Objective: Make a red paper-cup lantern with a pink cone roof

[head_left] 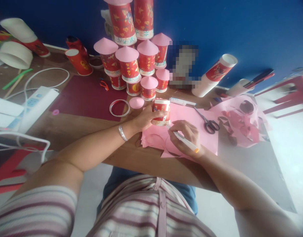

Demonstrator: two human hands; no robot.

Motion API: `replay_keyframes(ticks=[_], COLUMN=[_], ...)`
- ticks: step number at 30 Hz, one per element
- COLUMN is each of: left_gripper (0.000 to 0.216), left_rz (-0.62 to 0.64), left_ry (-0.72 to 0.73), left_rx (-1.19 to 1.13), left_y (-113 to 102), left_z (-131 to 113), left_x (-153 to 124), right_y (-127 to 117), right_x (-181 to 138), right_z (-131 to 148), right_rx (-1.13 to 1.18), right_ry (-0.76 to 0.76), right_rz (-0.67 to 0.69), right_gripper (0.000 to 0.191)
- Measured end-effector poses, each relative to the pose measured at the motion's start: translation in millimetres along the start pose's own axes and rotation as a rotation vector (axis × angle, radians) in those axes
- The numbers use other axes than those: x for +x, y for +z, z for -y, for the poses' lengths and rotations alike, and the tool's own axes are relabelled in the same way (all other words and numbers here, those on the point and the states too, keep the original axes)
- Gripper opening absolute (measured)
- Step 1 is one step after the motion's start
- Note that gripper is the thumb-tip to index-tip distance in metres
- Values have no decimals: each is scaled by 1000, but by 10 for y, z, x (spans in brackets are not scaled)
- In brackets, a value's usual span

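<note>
My left hand point(146, 118) is closed round a cut-down red and white paper cup point(162, 110) that stands on a pink paper sheet point(186, 120). My right hand point(184, 135) pinches a white pen point(187, 142) with its tip against the cup's base, on the pink sheet. A silver bangle sits on my left wrist. Faint circle outlines show on the pink paper under my right hand.
Several red cups with pink cone lids point(128, 64) are stacked behind. A loose pink cone point(136, 102), a cut ring point(119, 108), black scissors point(208, 123), a white tube point(182, 101), pink scraps point(240, 120), a dark red sheet point(87, 95) and a power strip point(36, 105) lie around.
</note>
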State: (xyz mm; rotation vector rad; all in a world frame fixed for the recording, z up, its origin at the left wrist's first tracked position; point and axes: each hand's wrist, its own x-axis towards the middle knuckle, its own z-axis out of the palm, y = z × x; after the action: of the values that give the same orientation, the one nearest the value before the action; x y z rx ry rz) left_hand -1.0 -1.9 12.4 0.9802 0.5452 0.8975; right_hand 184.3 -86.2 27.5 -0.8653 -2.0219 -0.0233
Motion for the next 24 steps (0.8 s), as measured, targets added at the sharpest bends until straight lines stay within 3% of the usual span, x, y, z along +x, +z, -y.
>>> replay_keyframes(ticks=[24], left_gripper=[50], left_rz=[22], left_ry=[-15], left_rx=[21], left_y=[43], left_z=[-42], left_x=[-18], right_y=[26], right_x=[-11], right_z=[-11], right_rx=[83], right_ry=[-28], right_rz=[18], right_gripper=[21])
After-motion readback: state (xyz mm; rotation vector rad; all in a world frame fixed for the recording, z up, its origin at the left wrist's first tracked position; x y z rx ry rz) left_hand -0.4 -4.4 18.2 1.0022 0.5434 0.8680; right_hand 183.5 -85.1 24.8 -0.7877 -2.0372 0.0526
